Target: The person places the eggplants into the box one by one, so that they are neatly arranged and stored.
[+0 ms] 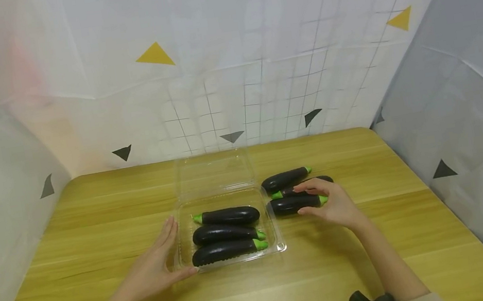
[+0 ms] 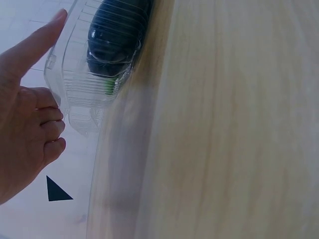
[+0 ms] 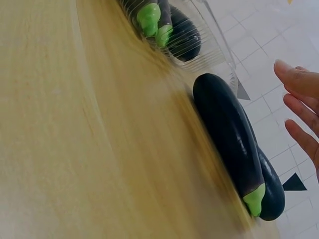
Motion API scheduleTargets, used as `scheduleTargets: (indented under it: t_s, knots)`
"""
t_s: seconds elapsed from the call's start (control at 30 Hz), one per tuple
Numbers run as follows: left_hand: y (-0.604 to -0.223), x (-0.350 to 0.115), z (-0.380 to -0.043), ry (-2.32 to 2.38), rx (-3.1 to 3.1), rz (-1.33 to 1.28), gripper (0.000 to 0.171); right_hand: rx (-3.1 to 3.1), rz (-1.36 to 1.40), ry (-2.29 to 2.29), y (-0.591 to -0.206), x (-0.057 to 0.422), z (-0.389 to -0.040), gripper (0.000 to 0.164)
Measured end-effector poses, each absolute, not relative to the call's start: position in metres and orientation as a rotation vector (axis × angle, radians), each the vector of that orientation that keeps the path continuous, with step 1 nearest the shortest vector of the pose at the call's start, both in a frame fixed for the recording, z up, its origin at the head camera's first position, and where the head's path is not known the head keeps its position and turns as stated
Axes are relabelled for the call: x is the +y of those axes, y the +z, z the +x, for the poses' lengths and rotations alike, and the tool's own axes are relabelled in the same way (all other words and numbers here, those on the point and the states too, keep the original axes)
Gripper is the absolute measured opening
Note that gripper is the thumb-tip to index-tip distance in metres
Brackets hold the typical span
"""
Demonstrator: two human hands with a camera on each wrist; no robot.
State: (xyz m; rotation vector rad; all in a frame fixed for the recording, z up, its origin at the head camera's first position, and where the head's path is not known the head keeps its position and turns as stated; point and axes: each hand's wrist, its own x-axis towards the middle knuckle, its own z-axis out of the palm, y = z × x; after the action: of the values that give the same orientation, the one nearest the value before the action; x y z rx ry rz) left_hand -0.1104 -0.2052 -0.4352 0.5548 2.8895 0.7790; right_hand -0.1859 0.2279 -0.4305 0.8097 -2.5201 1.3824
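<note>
The right hand [image 1: 336, 206] is held over the aubergines lying to the right of the clear container [image 1: 281, 246]; its thumb and fingers are spread apart, and in the right wrist view nothing is gripped. Beneath it, the near loose aubergine [image 1: 292, 205] is laid crosswise, just beside the container, its green stem pointed right. Behind that one, the middle loose aubergine [image 1: 286, 192] is partly covered by the fingers, its stem turned left towards the container; the far loose aubergine [image 1: 285, 180] is slanted, stem to the right. The container's left side and near left corner are touched by the left hand [image 1: 156, 267], thumb and fingers extended. Inside, three aubergines [image 1: 223, 233] are laid crosswise: the farthest is pointed stem-left, the other two stem-right. Behind the container, its lid [image 1: 214, 173] is folded open.
</note>
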Motion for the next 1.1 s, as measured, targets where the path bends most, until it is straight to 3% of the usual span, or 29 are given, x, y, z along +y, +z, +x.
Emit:
scheduleTargets:
  t_s: [0.2, 0.47, 0.77, 1.1]
  knots:
    - [-0.436, -0.205, -0.111, 0.787, 2.885, 0.554, 0.114, -2.564, 0.763, 1.391, -0.439, 0.23, -0.191, 0.046]
    - [-0.436, -0.206, -0.11, 0.793, 2.881, 0.545, 0.115, -2.547, 0.78, 1.4, -0.417, 0.218, -0.18, 0.043]
    - [-0.436, -0.205, -0.111, 0.805, 2.88, 0.549, 0.114, -2.626, 0.713, 1.279, -0.455, 0.23, -0.202, 0.039]
    - [-0.436, -0.206, -0.112, 0.795, 2.882, 0.562, 0.114, -2.639, 0.749, 1.073, -0.467, 0.229, -0.208, 0.041]
